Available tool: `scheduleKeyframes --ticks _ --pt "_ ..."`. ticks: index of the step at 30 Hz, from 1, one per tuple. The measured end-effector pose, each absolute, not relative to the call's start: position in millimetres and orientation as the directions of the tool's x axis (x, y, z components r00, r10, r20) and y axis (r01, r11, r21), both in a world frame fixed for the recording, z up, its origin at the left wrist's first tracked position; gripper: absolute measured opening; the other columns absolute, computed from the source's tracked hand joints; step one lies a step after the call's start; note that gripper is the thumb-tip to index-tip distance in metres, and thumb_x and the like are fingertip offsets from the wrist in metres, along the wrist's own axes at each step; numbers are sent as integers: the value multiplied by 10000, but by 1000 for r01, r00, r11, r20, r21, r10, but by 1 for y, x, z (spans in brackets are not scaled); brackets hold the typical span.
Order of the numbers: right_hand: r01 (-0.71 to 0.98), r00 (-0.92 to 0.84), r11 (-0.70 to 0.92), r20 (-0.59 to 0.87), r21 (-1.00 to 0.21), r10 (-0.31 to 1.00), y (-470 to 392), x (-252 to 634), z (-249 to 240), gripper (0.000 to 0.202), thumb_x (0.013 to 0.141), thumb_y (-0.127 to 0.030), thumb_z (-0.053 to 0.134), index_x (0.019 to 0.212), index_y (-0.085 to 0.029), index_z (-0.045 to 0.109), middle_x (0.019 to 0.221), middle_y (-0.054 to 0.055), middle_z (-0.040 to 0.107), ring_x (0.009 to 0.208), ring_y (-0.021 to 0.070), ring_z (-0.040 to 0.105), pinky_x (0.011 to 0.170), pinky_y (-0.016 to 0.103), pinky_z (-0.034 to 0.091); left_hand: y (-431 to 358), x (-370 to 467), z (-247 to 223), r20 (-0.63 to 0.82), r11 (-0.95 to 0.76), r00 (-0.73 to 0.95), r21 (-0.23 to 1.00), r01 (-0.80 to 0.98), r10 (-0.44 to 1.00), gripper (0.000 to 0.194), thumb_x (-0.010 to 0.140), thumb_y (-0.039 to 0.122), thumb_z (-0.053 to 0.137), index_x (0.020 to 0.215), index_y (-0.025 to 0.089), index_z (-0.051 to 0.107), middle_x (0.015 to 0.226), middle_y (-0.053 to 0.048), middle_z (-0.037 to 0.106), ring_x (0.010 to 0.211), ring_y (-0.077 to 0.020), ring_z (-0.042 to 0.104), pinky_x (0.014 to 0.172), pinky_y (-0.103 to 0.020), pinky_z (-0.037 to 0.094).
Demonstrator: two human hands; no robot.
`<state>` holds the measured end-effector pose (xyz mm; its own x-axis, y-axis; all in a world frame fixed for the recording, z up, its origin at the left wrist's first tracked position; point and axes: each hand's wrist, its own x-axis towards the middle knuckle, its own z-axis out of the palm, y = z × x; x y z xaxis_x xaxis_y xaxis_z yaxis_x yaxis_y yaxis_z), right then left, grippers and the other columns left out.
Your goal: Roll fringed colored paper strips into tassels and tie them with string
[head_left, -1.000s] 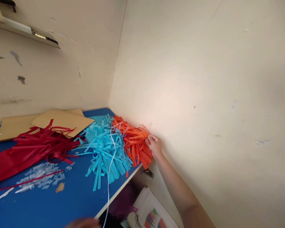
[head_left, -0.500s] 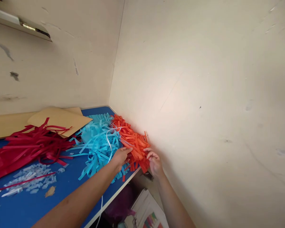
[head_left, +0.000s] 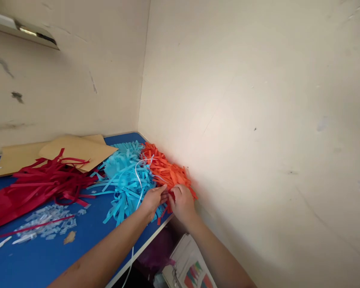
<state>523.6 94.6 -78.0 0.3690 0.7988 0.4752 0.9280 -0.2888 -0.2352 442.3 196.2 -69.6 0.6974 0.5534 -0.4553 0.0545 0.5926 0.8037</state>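
Observation:
An orange fringe (head_left: pixel 168 170) of cut strips lies at the table's right edge, by the wall. My left hand (head_left: pixel 154 200) is closed at its near end, with the fingers pressed on orange strips. My right hand (head_left: pixel 181 202) lies over the same end, its fingers curled inward close to the left fingertips. What the right fingers pinch is hidden behind them. Along the left side of the orange fringe runs a light blue fringe (head_left: pixel 124 172). A white cord (head_left: pixel 138 180) crosses the blue strips, passes beneath my left forearm and hangs over the table edge.
On the blue table (head_left: pixel 15 266), a dark red fringe (head_left: pixel 54 180) lies to the left, with tan sheets (head_left: pixel 78 150) behind it. Small clear plastic pieces (head_left: pixel 48 222) are heaped in front. Below the edge stands a printed white package (head_left: pixel 187 260).
My right hand has moved left, from the orange fringe's right side to its near end beside my left hand. Its fingers have curled in. The left hand has barely moved.

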Motion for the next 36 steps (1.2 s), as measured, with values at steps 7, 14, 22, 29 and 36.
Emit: scheduleKeyframes --ticks 7,14,22,29,36 --pt "923 383 -323 406 -211 830 89 553 -71 268 945 -165 470 1025 -188 725 916 106 683 827 245 603 784 363 448 200 440 -77 -445 532 670 842 87 595 306 924 384 581 1122 152 609 1089 -67 659 909 -177 654 791 -381 567" --pt "903 408 -311 364 -297 837 85 571 -44 239 871 -141 581 686 -217 712 792 75 651 837 251 556 834 385 403 202 436 -84 -337 305 604 939 158 722 296 908 352 607 1135 163 612 1172 -76 638 1025 -212 630 879 -437 541" --pt "764 504 -260 295 -590 812 89 568 -48 201 778 -195 713 620 -188 588 711 -6 615 648 139 560 626 240 437 189 433 -59 -185 106 605 981 165 775 226 888 353 634 971 144 652 1006 -43 675 959 -194 638 880 -425 525" --pt "682 521 -249 218 -688 825 86 559 -56 28 800 -199 683 801 -204 655 779 -9 684 716 153 626 693 250 465 190 437 -67 -320 223 670 948 229 670 251 912 367 603 1021 143 629 934 -26 663 756 -132 634 664 -304 555" --pt "655 495 -250 155 -712 855 86 567 -59 126 812 -170 632 738 -222 719 803 13 721 781 188 653 751 289 463 189 433 -76 -354 250 670 935 250 652 262 915 369 597 1049 145 624 977 -37 662 799 -143 639 695 -323 560"
